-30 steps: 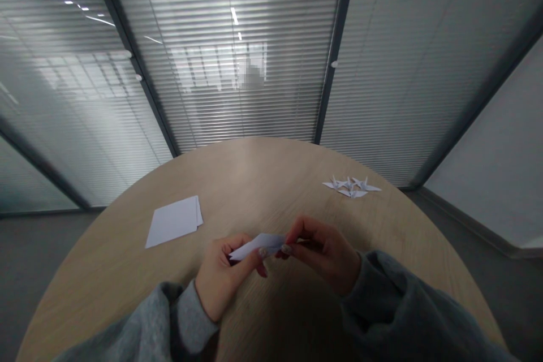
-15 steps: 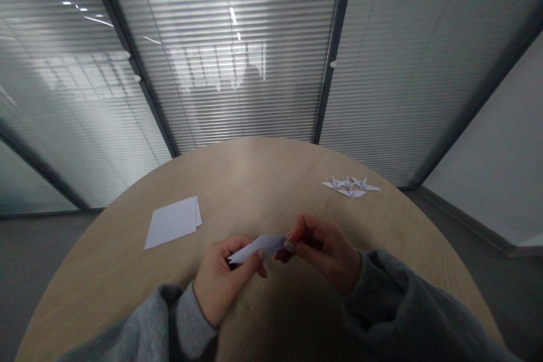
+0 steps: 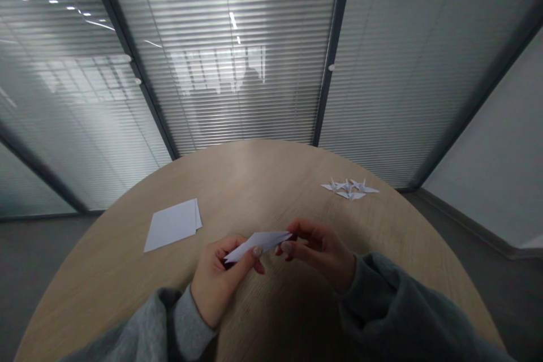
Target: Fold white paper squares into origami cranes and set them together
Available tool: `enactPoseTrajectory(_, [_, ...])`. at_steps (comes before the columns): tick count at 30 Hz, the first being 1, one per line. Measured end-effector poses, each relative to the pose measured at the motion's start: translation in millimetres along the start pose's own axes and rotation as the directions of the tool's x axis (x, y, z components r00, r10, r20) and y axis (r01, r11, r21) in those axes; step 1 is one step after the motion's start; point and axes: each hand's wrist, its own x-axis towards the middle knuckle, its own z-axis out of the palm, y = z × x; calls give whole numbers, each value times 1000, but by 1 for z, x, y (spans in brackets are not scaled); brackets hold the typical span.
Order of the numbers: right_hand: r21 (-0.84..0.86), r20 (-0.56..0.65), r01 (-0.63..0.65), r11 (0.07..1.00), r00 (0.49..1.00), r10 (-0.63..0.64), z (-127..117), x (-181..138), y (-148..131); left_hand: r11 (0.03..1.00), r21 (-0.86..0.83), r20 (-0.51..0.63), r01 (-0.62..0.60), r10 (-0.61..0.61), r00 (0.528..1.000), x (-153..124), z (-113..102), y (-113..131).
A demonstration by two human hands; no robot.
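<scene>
My left hand grips a narrow piece of folded white paper, its thumb lying on the near side and the other fingers behind it. The paper is held above the table, its pointed end aimed to the right. At that point are the fingertips of my right hand, with the index finger at the tip and the thumb just below. Part of the paper's left end is hidden by my left hand.
On the round wooden table, flat white paper sheets lie to the left. Several small white paper cranes sit together at the far right. Glass panels with blinds stand behind the table.
The folded paper has tilted slightly, and its pointed right end now shows more. My right thumb has drawn a little away from the tip. The left hand keeps its grip.
</scene>
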Motion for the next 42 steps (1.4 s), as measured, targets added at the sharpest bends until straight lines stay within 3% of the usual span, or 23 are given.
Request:
enactPoseTrajectory(5, [-10,-88,-5,1000,996,5,0,1,4,1000,22,10,-12,12,1000,-1,1,-1])
enactPoseTrajectory(14, [69,-97,-65,995,993,72,2,3,1,999,46,12,2,-3,1000,-1,2,-1])
enactPoseTrajectory(26, [-14,-167,12,1000,986,-14,1,-1,-6,999,6,66,34,-34,997,0,2,-4])
enactPoseTrajectory(34, [27,-118,-82,996,989,85,6,3,6,999,-32,68,25,-22,997,2,2,-4])
enactPoseTrajectory(42, [-32,-124,-89,996,989,85,6,0,9,1000,0,95,14,-13,995,0,6,-4])
